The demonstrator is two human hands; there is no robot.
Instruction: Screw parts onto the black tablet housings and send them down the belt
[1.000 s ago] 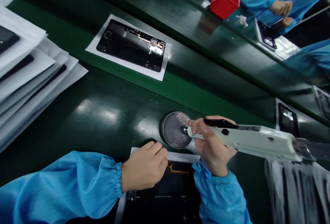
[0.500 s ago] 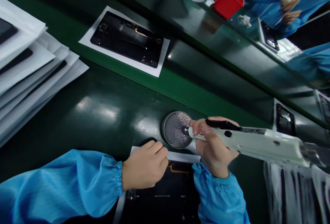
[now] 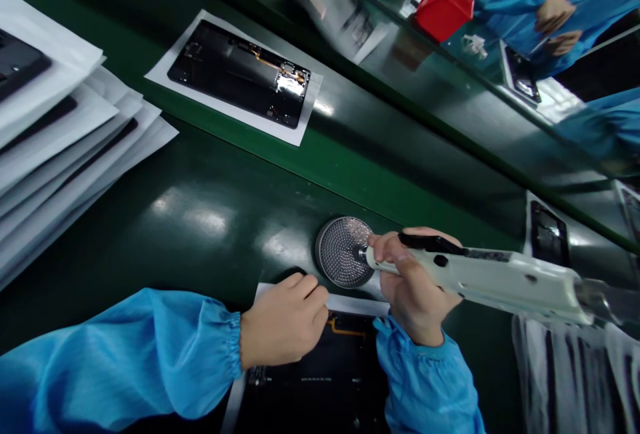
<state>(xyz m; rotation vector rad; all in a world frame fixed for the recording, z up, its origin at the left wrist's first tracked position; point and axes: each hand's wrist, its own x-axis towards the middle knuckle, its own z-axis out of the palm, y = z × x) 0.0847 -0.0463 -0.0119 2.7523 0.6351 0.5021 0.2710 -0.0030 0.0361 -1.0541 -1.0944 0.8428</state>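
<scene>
My right hand (image 3: 417, 281) is wrapped round a pale electric screwdriver (image 3: 510, 281), whose front end reaches over a round metal dish (image 3: 344, 251) with a dimpled surface. My left hand (image 3: 285, 321) is closed over the upper left of a black device housing (image 3: 310, 394). What its fingers hold, if anything, is hidden beneath them. The housing lies on a white sheet (image 3: 350, 303), and an orange flex strip (image 3: 345, 329) shows near its upper edge.
Stacked white sheets with black panels (image 3: 75, 127) stand at the left. Another open housing (image 3: 240, 74) lies on a green strip. A red bin (image 3: 444, 11) and a co-worker's hands (image 3: 557, 21) are at upper right. More layered sheets (image 3: 575, 374) are at lower right.
Housings on the green strip have shifted slightly left, and a blurred one has come into view at the top. The co-worker's hands have moved a little. My hands are almost unmoved.
</scene>
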